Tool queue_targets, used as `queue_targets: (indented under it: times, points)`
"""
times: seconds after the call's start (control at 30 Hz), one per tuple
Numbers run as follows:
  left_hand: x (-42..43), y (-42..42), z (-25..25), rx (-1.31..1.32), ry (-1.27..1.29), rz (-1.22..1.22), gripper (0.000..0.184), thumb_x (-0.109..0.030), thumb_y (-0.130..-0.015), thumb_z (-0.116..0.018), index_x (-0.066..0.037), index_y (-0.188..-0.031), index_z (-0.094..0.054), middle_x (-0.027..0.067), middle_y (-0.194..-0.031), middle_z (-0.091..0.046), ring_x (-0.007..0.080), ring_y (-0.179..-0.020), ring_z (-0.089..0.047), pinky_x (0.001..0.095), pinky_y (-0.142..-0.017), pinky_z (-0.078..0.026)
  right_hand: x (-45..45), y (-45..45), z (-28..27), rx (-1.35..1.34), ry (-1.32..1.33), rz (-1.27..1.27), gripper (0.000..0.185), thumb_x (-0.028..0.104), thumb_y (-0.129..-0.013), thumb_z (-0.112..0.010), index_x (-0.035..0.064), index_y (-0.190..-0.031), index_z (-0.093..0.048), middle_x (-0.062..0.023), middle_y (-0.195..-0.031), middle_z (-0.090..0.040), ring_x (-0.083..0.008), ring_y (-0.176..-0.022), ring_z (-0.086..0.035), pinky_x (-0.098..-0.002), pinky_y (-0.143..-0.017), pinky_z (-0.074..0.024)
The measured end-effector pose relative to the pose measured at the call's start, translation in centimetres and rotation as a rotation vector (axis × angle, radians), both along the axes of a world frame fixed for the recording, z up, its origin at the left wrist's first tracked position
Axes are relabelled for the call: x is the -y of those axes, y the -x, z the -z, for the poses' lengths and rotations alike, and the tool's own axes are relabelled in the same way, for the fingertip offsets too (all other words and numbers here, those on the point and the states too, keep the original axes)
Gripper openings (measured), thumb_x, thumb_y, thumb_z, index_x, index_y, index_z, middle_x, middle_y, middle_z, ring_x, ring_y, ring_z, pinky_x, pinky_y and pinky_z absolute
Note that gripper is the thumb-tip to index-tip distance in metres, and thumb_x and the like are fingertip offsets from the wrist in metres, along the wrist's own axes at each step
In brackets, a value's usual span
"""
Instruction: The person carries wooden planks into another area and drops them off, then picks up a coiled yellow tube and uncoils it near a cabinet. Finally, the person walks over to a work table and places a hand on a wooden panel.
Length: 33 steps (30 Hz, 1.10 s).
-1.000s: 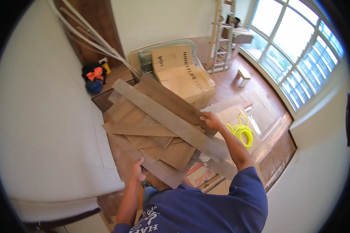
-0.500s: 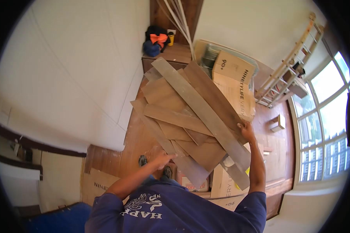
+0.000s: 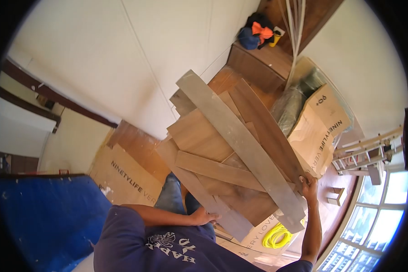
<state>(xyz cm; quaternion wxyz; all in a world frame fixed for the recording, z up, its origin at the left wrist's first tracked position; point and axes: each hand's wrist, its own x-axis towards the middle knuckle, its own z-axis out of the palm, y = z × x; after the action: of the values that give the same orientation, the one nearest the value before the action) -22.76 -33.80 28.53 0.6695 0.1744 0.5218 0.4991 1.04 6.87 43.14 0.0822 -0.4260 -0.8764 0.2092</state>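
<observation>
A loose stack of brown and grey wooden planks [image 3: 213, 136] is held up in front of my body, the pieces lying crosswise over each other. My right hand [image 3: 309, 186] grips the stack's right edge, near the end of a long dark brown plank. At the lower left edge, by the end of a grey-brown plank, my left hand [image 3: 204, 216] is closed on the stack, its fingers partly hidden beneath. A long grey plank [image 3: 240, 145] lies diagonally on top.
Printed cardboard [image 3: 131, 177] covers floor at the left, beside a blue padded surface [image 3: 50, 217]. A large carton [image 3: 322, 131], a ladder [image 3: 367, 152] and a small stool [image 3: 337, 196] stand right. Yellow rope [image 3: 276, 235] lies below the planks. Bags [image 3: 254, 34] rest on a wooden ledge.
The view has turned left, bringing the blue surface and floor cardboard into sight. The plank stack has swung round with my body, still held in both hands.
</observation>
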Motion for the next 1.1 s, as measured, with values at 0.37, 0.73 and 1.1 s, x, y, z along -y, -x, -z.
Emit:
queue_targets:
  times: [0.37, 0.73, 1.1]
  points:
    - [5.0, -4.3, 4.6, 0.133, -0.003, -0.325, 0.026, -0.012, -0.092, -0.071, -0.002, -0.11, -0.054, 0.0041, -0.08, -0.061, 0.0104, -0.062, -0.055, 0.0255, -0.055, -0.047, -0.6, 12.8, 5.5, -0.013, -0.012, -0.472, 0.015, -0.002, -0.077, -0.064, 0.0009, -0.091, -0.068, -0.0174, -0.062, -0.059, -0.033, -0.051, -0.058, -0.0379, -0.05, -0.0436]
    - [11.6, 1.3, 3.3, 0.197, 0.221, -0.963, 0.03, -0.008, -0.091, -0.07, 0.003, -0.116, -0.056, 0.0064, -0.089, -0.067, 0.015, -0.084, -0.065, 0.0281, -0.067, -0.055, 7.5, 37.9, 10.3, -0.059, 0.132, -0.887, 0.009, 0.008, -0.087, -0.064, 0.0017, -0.093, -0.068, -0.0223, -0.065, -0.057, -0.0388, -0.056, -0.058, -0.0409, -0.051, -0.0423]
    - [34.4, 17.5, 3.8, -0.096, 0.307, -1.437, 0.026, -0.014, -0.097, -0.063, 0.0, -0.118, -0.061, 0.0094, -0.107, -0.069, 0.0181, -0.093, -0.067, 0.0342, -0.082, -0.056, 32.7, 55.5, 11.9, -0.059, 0.142, -0.895, 0.016, 0.02, -0.092, -0.061, 0.0102, -0.104, -0.067, -0.0254, -0.079, -0.066, -0.0466, -0.078, -0.064, -0.0526, -0.066, -0.0489]
